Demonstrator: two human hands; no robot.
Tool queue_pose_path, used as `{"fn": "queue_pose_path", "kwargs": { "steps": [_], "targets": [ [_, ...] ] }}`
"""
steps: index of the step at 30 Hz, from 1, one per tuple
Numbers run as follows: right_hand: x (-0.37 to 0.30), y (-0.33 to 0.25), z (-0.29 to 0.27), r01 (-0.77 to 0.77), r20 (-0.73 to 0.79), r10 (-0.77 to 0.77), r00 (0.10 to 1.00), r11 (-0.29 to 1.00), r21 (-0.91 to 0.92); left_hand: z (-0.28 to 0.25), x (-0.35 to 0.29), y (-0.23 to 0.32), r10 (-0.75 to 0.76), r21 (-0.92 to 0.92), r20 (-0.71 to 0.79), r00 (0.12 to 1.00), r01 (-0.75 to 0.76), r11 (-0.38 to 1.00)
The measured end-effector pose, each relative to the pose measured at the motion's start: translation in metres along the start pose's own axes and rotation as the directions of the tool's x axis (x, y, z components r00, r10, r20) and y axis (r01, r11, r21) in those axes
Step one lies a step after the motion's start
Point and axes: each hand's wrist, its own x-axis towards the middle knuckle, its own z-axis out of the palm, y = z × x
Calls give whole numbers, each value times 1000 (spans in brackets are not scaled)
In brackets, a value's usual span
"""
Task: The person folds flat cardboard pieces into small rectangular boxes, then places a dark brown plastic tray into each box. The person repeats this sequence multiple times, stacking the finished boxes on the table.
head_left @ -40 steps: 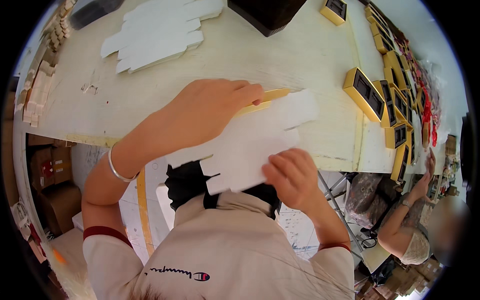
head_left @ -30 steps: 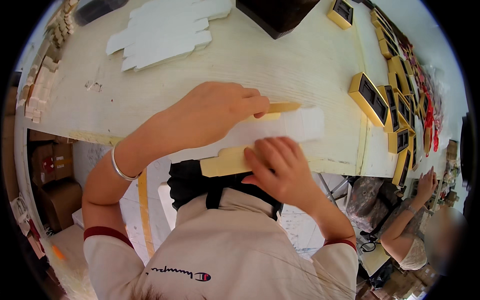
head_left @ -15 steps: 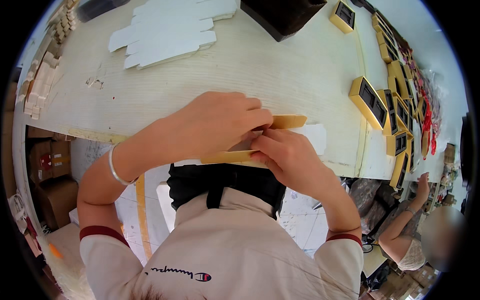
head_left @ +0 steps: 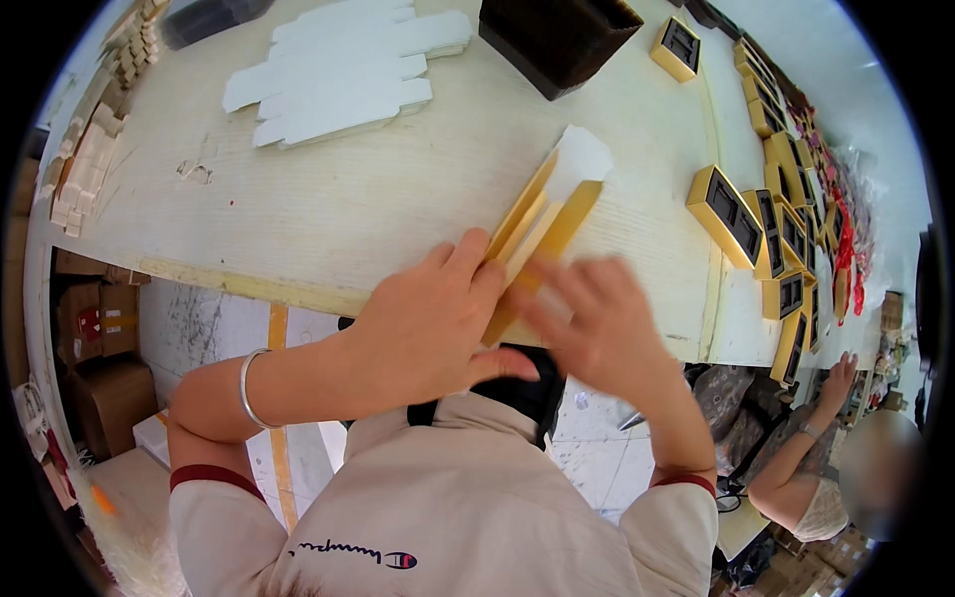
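Cardboard box, long, thin-walled, gold and white (head_left: 570, 221), slants over the near side of the pale wooden table (head_left: 318, 209) in the head view, its far white flap (head_left: 582, 154) open. The left hand (head_left: 433, 318) grasps its near part, thumb spread; the right hand (head_left: 597, 323) is blurred beside it, its grip impossible to tell. Uneven pressure could crease the walls; a slack left hold might let them spring apart.

A partly folded gold-and-white carton (head_left: 559, 227) slants over the table (head_left: 328, 214), the left hand (head_left: 428, 328) holding its near end and the right hand (head_left: 602, 323), blurred, close by its right side. Beyond the carton and to its left lies a stack of flat white card blanks (head_left: 343, 70); straight beyond the carton stands a dark brown bin (head_left: 552, 50), and to the carton's right sit gold boxes with black inserts (head_left: 714, 221), a co-worker's raised hand (head_left: 843, 375) farther right of it
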Motion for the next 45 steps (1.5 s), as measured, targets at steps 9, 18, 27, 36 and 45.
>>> {"fn": "queue_pose_path", "kwargs": {
  "steps": [9,18,27,36,45],
  "targets": [
    [-42,-3,29,-112,-130,216,968,831,544,-26,-2,-32,273,-11,105,956,-273,962],
    [-20,3,18,-132,-78,167,983,933,334,2,24,-41,481,-46,-175,859,-495,868],
    [-12,-2,20,-293,45,322,946,783,549,9,25,-30,372,-146,-234,898,-411,900],
    [-30,-8,6,-191,66,182,981,856,480,20,17,-26,292,-241,-245,924,-350,905],
    [-32,-20,41,-88,-294,262,919,866,493,14,8,-20,107,-609,-101,989,-147,780]
  ]
}}
